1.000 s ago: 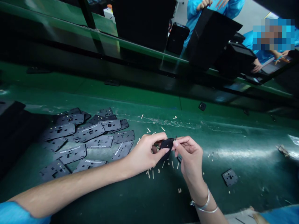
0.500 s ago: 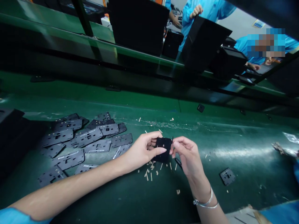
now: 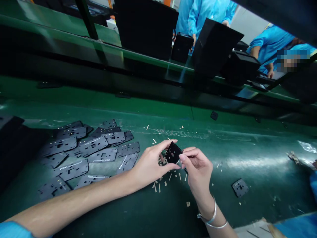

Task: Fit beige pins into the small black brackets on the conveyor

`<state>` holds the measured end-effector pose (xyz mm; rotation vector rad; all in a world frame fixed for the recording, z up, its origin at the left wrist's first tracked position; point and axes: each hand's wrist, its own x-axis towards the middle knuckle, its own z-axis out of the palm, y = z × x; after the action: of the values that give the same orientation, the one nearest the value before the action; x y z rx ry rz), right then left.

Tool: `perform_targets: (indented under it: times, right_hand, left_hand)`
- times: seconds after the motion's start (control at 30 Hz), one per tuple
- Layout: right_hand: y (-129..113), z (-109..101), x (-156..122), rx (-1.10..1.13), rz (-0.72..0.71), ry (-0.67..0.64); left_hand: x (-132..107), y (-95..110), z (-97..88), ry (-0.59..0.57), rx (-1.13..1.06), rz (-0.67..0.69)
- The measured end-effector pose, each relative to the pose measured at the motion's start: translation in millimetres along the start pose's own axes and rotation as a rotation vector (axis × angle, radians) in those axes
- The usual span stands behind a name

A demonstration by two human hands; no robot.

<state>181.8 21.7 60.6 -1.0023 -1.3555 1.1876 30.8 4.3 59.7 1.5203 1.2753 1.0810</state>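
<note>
- Co-worker in a blue smock (image 3: pixel 205 15), top centre of the frame, has dropped the hand that was raised before; another blue-sleeved person (image 3: pixel 269 44) stands at the upper right.
- Green table (image 3: pixel 247 142) runs across the whole frame, with black boxes (image 3: pixel 182 48) standing along a raised rail at its far side.
- Spread of black perforated plates (image 3: pixel 94 146), overlapping, lies at the left of the table, just beyond the left forearm; a lone plate (image 3: pixel 240 187) sits well apart at the right.
- Left hand (image 3: pixel 151 163) reaches in from the lower left; right hand (image 3: pixel 198 172), with silver bracelets (image 3: pixel 210 219) at its wrist, comes up from the bottom. The two meet near the middle of the frame.
- Small black cut-out plate (image 3: pixel 172 152) is held up between them, clear of the table, and has turned from square-on to tilted. Its long axis now climbs from lower left to upper right.
- Left fingers (image 3: pixel 164 145) wrap around its left side, closed on it, so the left hand is the nearer. Right fingers (image 3: pixel 190 152) curl close against its right edge; how firmly they grip is hidden.
- Pale wooden slivers (image 3: pixel 159 188) lie scattered on the table beneath the hands.
</note>
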Motion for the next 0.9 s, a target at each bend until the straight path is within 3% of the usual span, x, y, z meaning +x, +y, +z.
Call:
perform_targets:
  times: [0.23,0.57,0.9]
  right_hand:
    - [4,-2,-1,0.038,-0.011,-0.047]
    - [-2,-2,7,0.308,0.228,-0.178]
    - [-3,-5,10,0.317,0.473,-0.275]
  left_hand:
    - [0,-1,-0.4,-0.012,-0.024,0.075]
    - [2,-4,-9.6,0.035,0.22,0.394]
    - [4,-9,-13.2,0.06,0.529,0.612]
